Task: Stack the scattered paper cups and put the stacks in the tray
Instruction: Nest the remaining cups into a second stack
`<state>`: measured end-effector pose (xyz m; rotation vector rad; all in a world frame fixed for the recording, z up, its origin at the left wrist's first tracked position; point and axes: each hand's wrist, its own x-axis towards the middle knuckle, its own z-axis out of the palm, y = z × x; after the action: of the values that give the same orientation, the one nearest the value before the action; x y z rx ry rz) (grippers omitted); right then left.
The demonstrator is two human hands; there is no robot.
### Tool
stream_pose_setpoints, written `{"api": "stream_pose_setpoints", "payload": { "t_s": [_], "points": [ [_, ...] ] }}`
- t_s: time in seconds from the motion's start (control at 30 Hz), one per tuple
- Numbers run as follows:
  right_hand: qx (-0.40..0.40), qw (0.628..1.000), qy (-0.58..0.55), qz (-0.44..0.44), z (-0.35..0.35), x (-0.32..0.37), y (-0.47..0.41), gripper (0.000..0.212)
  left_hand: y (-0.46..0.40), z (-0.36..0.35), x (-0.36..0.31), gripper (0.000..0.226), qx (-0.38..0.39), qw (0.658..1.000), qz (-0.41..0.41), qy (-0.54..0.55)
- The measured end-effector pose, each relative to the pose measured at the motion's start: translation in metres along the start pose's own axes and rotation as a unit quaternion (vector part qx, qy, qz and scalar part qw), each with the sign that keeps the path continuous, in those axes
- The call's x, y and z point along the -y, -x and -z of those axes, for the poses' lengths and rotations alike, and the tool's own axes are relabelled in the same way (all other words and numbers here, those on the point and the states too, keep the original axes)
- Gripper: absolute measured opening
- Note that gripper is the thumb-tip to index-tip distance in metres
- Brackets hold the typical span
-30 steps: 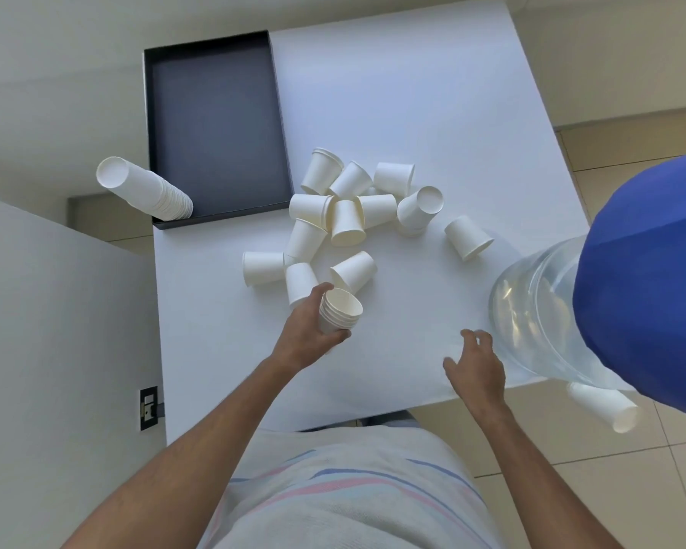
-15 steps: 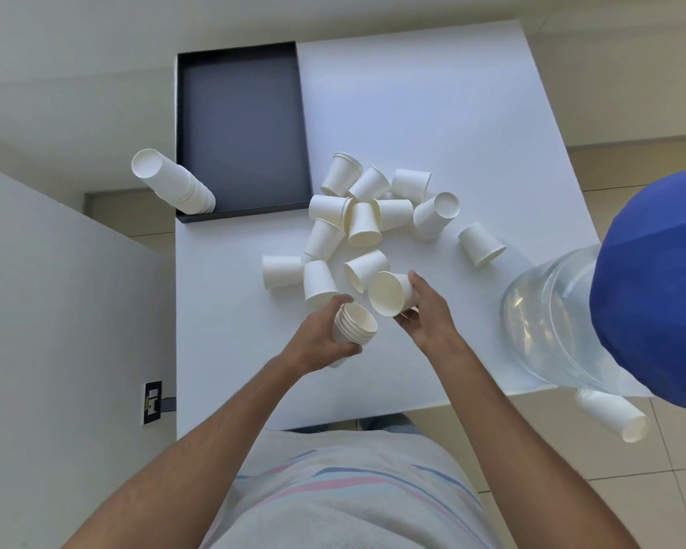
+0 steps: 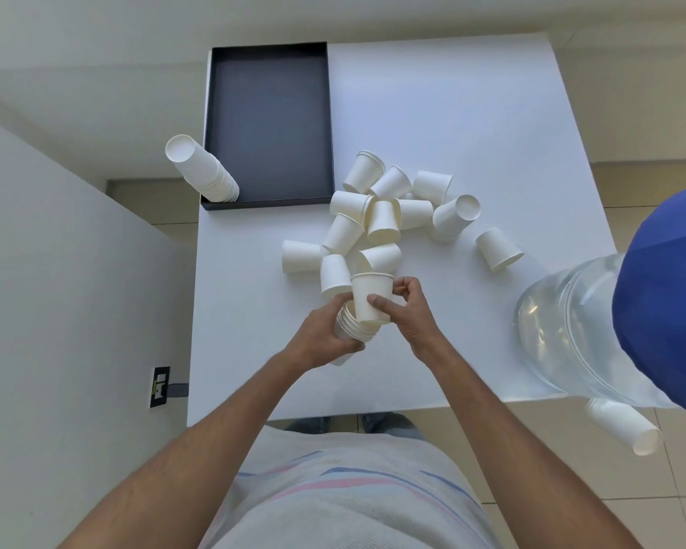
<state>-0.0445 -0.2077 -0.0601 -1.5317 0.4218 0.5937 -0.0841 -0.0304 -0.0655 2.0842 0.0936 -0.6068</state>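
Observation:
My left hand (image 3: 321, 338) grips a short stack of white paper cups (image 3: 351, 327) just above the near part of the white table (image 3: 472, 124). My right hand (image 3: 406, 311) holds a single paper cup (image 3: 369, 297) upright, its base at the mouth of that stack. Beyond my hands several loose white cups (image 3: 389, 219) lie scattered on their sides in the table's middle. A black tray (image 3: 268, 124) sits at the far left corner, with a tall cup stack (image 3: 201, 168) leaning at its near left corner.
A large clear water bottle (image 3: 571, 330) with a blue cap (image 3: 670, 303) stands at the table's right edge. One cup (image 3: 496, 248) lies apart near it. Another cup stack (image 3: 622, 425) lies on the tiled floor below the bottle. A wall with a socket (image 3: 160, 386) is on the left.
My right hand came in from the table's right side, picked up a loose cup, and brought it over the stack in my left hand. The view has shifted slightly.

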Motion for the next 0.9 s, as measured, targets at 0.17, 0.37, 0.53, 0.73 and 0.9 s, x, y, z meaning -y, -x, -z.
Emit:
{"api": "stream_pose_setpoints", "payload": {
  "t_s": [0.17,0.37,0.53,0.73,0.9],
  "points": [
    [0.06,0.992,0.101,0.053,0.002,-0.004,0.003,0.065,0.009,-0.003,0.006,0.084,0.009,1.0,0.003,-0.004],
    [0.057,0.971,0.205,0.107,-0.015,-0.017,0.01,0.025,0.013,0.0,0.008,0.086,-0.036,0.999,0.023,0.025],
    [0.167,0.94,0.277,0.111,-0.03,-0.026,0.014,0.041,0.014,0.011,0.013,0.095,-0.041,0.999,0.008,0.011],
    [0.045,0.989,0.139,0.028,-0.047,-0.023,0.003,0.037,0.017,0.037,0.033,0.082,-0.11,0.992,0.048,-0.032],
    [-0.149,0.976,0.161,-0.012,-0.045,-0.019,-0.019,0.023,0.012,0.076,0.054,0.089,-0.157,0.978,0.099,-0.098]
  ]
}}
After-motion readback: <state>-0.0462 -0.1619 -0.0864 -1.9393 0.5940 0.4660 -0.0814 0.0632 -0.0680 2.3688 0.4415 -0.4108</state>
